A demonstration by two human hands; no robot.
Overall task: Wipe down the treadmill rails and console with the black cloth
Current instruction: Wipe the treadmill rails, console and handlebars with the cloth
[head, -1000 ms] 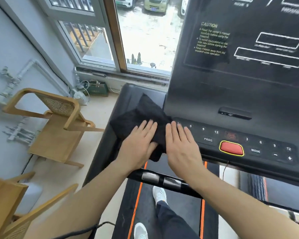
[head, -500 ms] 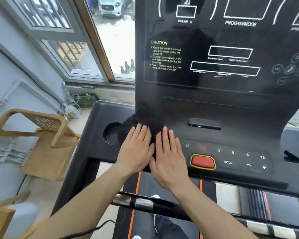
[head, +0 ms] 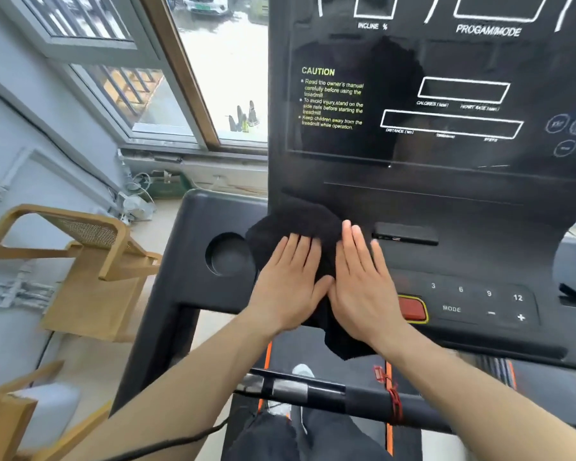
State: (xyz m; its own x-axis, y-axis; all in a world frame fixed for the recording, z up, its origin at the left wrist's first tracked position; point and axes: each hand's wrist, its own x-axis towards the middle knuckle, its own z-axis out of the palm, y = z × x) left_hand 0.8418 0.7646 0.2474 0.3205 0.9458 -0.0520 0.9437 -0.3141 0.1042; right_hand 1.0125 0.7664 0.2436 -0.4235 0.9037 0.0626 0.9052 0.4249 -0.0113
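The black cloth point(head: 296, 224) lies spread on the lower left of the black treadmill console point(head: 446, 201), over the left button row. My left hand point(head: 288, 284) presses flat on it with straight fingers. My right hand point(head: 363, 281) presses beside it, fingers straight, its heel partly covering the red stop button point(head: 413, 309). A corner of the cloth hangs off the console's front edge. The display panel with the CAUTION text point(head: 333, 98) rises above. A black handrail bar point(head: 330, 394) crosses below my forearms.
A round cup holder point(head: 228, 256) sits left of the cloth. A small black slot piece point(head: 406, 236) is right of my fingertips. Wooden chairs point(head: 90, 261) stand at the left by the window point(head: 193, 78). My legs stand on the belt point(head: 313, 437) below.
Both hands slid the cloth to the right and up along the console's button area. The view shifted left, so the cup holder and more of the display now show.
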